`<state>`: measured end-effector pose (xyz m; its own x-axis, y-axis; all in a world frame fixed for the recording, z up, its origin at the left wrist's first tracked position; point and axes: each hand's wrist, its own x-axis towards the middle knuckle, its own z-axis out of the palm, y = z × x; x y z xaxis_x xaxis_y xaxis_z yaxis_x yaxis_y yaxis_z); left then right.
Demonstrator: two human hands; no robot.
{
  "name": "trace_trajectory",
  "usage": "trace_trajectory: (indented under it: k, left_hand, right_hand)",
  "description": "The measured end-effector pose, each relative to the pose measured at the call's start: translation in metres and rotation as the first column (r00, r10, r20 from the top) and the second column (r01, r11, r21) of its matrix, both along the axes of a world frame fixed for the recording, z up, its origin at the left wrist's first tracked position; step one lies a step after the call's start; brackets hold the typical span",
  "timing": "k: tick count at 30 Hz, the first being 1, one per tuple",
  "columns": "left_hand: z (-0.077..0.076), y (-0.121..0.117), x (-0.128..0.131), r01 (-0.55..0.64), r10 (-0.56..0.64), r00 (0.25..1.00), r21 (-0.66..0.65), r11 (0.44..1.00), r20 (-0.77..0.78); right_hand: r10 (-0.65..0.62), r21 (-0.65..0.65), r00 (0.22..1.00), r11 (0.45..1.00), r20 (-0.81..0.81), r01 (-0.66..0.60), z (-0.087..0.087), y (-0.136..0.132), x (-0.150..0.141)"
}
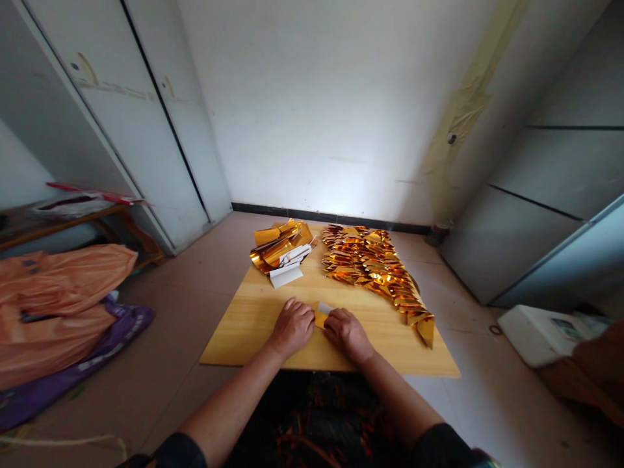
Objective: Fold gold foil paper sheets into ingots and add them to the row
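Note:
Between my hands, on the wooden tabletop (244, 338), lies a small piece of gold foil paper (320, 317), partly folded, with a whitish underside showing. My left hand (293, 326) is closed on its left side, fingers curled and pressing down. On its right side my right hand (348, 333) grips the paper, the fingers bent over it. The fingertips hide much of the piece. Beyond the hands, to the left, is a loose heap of gold foil sheets (277, 250), some with white backs up. Many pointed folded gold foil pieces (365, 260) lie in overlapping rows at the right.
Orange and purple bags (63, 286) lie on the left, near a low wooden stand (131, 227). Grey cabinets (146, 130) rise behind them. A white box (536, 335) and a grey refrigerator-like unit (526, 214) stand to the right. A white wall (341, 117) is ahead.

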<state>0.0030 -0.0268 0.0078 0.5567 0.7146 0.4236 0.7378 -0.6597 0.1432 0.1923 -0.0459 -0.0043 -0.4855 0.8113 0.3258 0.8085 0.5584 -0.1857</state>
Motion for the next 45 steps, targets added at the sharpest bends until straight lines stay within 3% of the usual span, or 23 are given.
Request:
trace_trajectory:
  k: [6,11,18,23,29,37,45]
  left_hand:
    - [0.002,-0.005,0.000,0.016,-0.016,0.999,0.003,1.000,-0.028]
    - [0.004,-0.003,0.004,0.018,-0.019,0.997,-0.022,1.000,-0.073]
    - [0.003,-0.006,0.014,-0.071,0.080,0.984,0.058,0.996,-0.162]
    - [-0.004,-0.008,0.014,-0.089,0.106,0.983,0.111,0.990,-0.153]
    - [-0.006,-0.008,0.013,-0.078,0.090,0.982,0.083,0.994,-0.164]
    - [0.002,-0.015,0.006,0.001,0.006,0.979,0.034,0.999,-0.205]
    - [-0.007,-0.019,0.021,-0.159,0.169,0.970,0.071,0.985,-0.172]
  right_hand:
    - [0.000,0.152,0.984,0.988,0.176,-0.027,0.005,-0.007,0.000]
    - [0.001,0.215,0.973,0.975,0.231,-0.052,0.006,-0.007,-0.004]
    - [-0.023,0.128,0.984,0.992,0.179,0.000,0.006,-0.001,0.001]
    - [0.031,0.024,1.000,0.999,-0.008,-0.030,0.005,-0.004,0.013]
    - [-0.049,-0.064,0.983,0.997,-0.174,0.038,-0.001,0.002,0.027]
    - [-0.070,-0.099,0.988,0.994,-0.137,0.056,0.003,0.005,0.024]
    - [-0.082,-0.096,0.995,0.992,-0.058,0.076,0.006,0.003,0.023]
